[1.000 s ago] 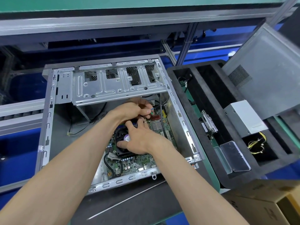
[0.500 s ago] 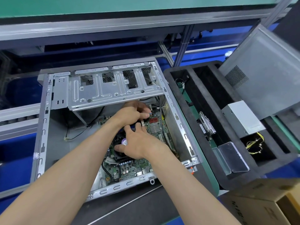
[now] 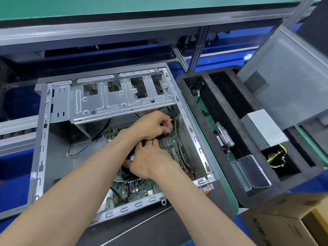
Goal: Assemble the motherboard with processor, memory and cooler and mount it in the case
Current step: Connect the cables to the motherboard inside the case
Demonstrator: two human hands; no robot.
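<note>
1. The dark surface (image 3: 142,226) holds the open metal case (image 3: 38,157).
2. The motherboard (image 3: 134,189) lies inside the case.
3. The right hand (image 3: 149,162) covers the cooler (image 3: 127,172); its fingers curl, but I cannot tell on what.
4. The left hand (image 3: 150,124) pinches something small; it may slip or bend.
5. Black cables (image 3: 174,121) close by may snag.

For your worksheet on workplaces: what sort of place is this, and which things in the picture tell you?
Probably a computer assembly line or workshop bench. An open metal computer case with a circuit board inside sits on the bench, beside a black foam tray of parts, under an aluminium frame.
</note>
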